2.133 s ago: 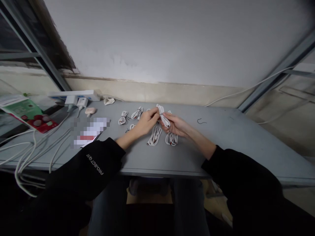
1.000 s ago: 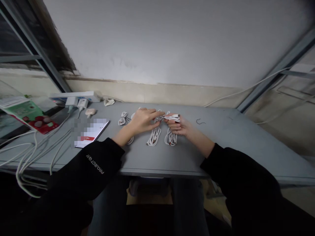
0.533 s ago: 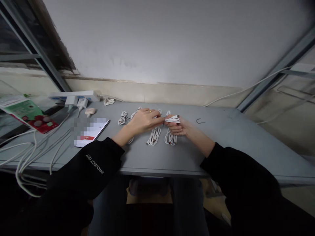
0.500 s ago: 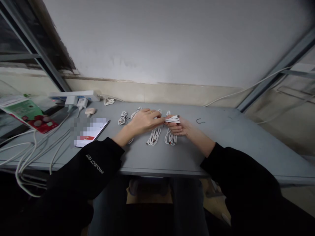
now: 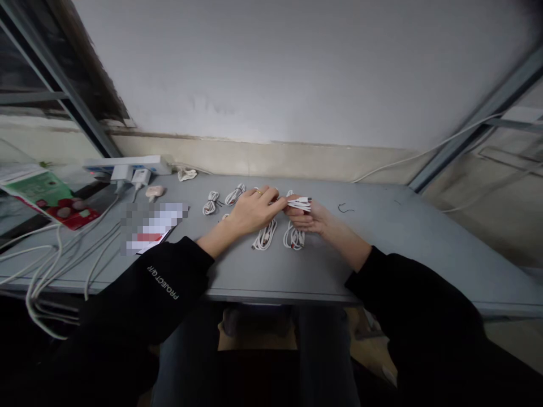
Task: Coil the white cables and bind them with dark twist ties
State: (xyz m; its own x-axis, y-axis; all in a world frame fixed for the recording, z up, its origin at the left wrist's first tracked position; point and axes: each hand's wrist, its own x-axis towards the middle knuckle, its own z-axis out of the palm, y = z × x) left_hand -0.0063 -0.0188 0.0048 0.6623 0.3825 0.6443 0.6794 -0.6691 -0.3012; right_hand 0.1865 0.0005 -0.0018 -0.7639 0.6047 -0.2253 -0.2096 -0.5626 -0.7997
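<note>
Your right hand [image 5: 317,219] holds a white cable bundle [image 5: 300,203] level, closed around it at the fingertips. Your left hand [image 5: 253,210], just to its left, pinches the bundle's near end. Two tied cable coils [image 5: 265,235] lie on the table [image 5: 382,237] just short of both hands, toward you.

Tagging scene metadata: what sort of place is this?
Likely a workshop or packing bench: grey metal table against a bare wall, tied white cable bundles laid in rows, a power strip with chargers plugged in.
</note>
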